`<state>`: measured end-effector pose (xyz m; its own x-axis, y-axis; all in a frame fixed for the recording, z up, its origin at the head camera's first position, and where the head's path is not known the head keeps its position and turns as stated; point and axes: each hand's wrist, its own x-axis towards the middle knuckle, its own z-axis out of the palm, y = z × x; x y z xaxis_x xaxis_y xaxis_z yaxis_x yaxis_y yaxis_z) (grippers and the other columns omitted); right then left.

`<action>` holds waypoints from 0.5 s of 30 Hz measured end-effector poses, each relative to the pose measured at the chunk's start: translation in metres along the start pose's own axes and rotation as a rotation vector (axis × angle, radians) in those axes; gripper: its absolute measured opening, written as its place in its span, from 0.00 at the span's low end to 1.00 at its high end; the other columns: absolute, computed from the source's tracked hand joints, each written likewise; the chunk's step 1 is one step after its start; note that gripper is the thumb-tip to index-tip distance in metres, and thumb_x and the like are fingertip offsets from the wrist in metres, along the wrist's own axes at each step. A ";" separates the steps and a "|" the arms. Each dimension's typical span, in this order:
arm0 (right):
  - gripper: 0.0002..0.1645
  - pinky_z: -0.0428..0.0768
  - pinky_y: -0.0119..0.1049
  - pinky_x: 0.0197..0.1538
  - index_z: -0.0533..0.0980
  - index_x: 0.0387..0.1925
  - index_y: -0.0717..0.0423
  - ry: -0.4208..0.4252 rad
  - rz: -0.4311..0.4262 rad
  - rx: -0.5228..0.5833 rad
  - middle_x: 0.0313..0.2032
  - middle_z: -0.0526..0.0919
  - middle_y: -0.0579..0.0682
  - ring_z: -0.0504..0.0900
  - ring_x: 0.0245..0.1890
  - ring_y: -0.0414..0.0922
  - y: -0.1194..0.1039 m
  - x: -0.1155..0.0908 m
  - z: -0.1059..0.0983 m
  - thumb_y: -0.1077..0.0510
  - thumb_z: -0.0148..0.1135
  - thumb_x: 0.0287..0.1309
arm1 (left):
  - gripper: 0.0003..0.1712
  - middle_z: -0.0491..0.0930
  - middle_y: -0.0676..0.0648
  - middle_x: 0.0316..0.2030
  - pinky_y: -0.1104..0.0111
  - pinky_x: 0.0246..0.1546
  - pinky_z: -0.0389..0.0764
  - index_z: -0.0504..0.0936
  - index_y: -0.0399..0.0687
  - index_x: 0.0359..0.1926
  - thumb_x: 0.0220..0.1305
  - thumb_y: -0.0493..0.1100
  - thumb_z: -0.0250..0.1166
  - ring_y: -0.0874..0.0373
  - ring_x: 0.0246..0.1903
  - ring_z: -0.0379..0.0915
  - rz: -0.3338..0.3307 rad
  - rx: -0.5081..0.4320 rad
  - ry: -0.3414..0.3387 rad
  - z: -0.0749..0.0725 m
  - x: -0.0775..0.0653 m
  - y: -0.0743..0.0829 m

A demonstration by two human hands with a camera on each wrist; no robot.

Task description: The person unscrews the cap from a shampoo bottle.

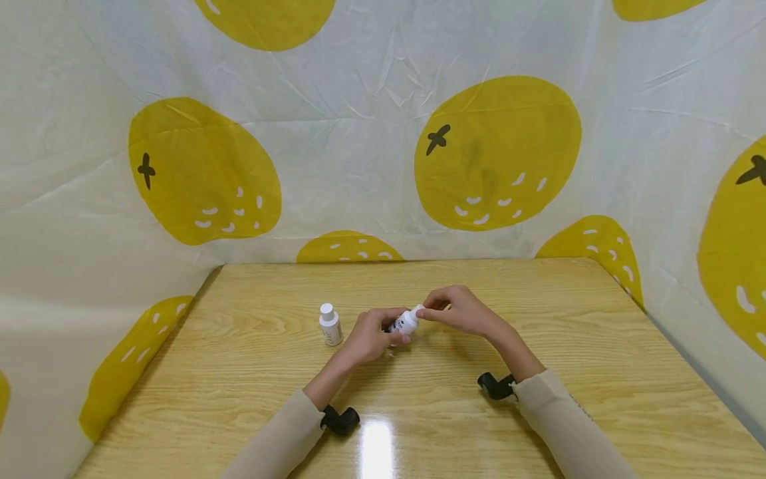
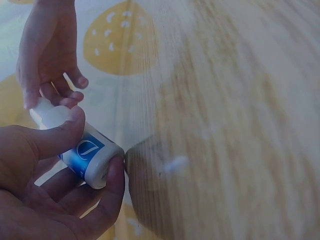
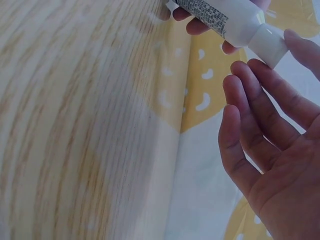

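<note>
My left hand (image 1: 372, 334) grips a small white bottle (image 1: 404, 323) with a blue label patch (image 2: 89, 152), its fingers and thumb wrapped round the body. The bottle tilts, cap end up and to the right in the head view. At that end, the thumb and index fingertip of my right hand (image 1: 463, 311) pinch the white cap (image 3: 268, 45), while the other fingers extend beside it. Fine dark print on the bottle's side (image 3: 205, 15) faces the right wrist camera. A second white bottle (image 1: 330, 326) with a white cap stands upright on the table, left of my left hand.
The wooden table (image 1: 269, 399) reaches back to a hanging cloth (image 1: 347, 173) printed with yellow fruit, which also runs along both sides. Black wrist-worn mounts (image 1: 341, 421) sit at each sleeve cuff, low over the table.
</note>
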<state>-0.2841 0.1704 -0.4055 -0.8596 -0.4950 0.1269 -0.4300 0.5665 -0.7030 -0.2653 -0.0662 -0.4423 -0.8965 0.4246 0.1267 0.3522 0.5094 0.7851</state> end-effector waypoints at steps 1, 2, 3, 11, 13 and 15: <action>0.13 0.82 0.38 0.43 0.87 0.40 0.50 0.002 0.002 -0.001 0.39 0.89 0.45 0.83 0.38 0.41 0.000 0.000 0.000 0.46 0.69 0.66 | 0.22 0.89 0.49 0.47 0.67 0.41 0.81 0.86 0.56 0.59 0.63 0.41 0.74 0.59 0.42 0.80 -0.001 0.001 0.000 0.000 0.000 0.000; 0.13 0.82 0.38 0.44 0.87 0.41 0.50 0.005 0.005 -0.003 0.39 0.89 0.45 0.82 0.38 0.41 0.000 0.000 0.000 0.46 0.69 0.66 | 0.22 0.89 0.49 0.47 0.66 0.41 0.81 0.86 0.56 0.59 0.63 0.41 0.74 0.59 0.42 0.80 -0.001 0.003 0.001 0.000 0.000 0.000; 0.14 0.82 0.38 0.44 0.87 0.41 0.50 0.008 0.009 -0.005 0.39 0.89 0.45 0.82 0.38 0.41 0.000 -0.001 -0.001 0.45 0.69 0.66 | 0.22 0.89 0.49 0.47 0.66 0.42 0.81 0.86 0.56 0.59 0.63 0.41 0.74 0.59 0.42 0.80 0.000 0.006 0.002 0.000 0.000 0.000; 0.13 0.81 0.37 0.43 0.86 0.38 0.50 0.012 0.007 0.004 0.35 0.88 0.44 0.82 0.37 0.41 -0.001 -0.001 -0.001 0.46 0.68 0.67 | 0.23 0.89 0.48 0.48 0.64 0.44 0.81 0.86 0.55 0.60 0.64 0.41 0.74 0.58 0.44 0.81 -0.003 -0.005 0.001 0.000 0.000 0.001; 0.12 0.81 0.36 0.42 0.86 0.38 0.50 0.009 0.004 0.011 0.35 0.88 0.44 0.82 0.36 0.41 -0.001 -0.001 -0.001 0.47 0.69 0.67 | 0.24 0.89 0.48 0.49 0.63 0.45 0.81 0.85 0.55 0.61 0.64 0.41 0.74 0.58 0.45 0.81 -0.008 -0.012 -0.004 0.000 0.000 0.001; 0.11 0.81 0.35 0.42 0.86 0.38 0.51 0.007 -0.001 0.015 0.35 0.89 0.44 0.82 0.36 0.41 -0.001 -0.001 -0.001 0.48 0.69 0.67 | 0.24 0.89 0.49 0.50 0.63 0.45 0.81 0.85 0.56 0.61 0.64 0.41 0.74 0.58 0.45 0.81 -0.011 -0.016 -0.007 0.001 0.000 0.001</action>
<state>-0.2832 0.1711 -0.4047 -0.8609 -0.4911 0.1328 -0.4271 0.5559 -0.7131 -0.2648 -0.0654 -0.4421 -0.8983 0.4244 0.1140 0.3383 0.5023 0.7958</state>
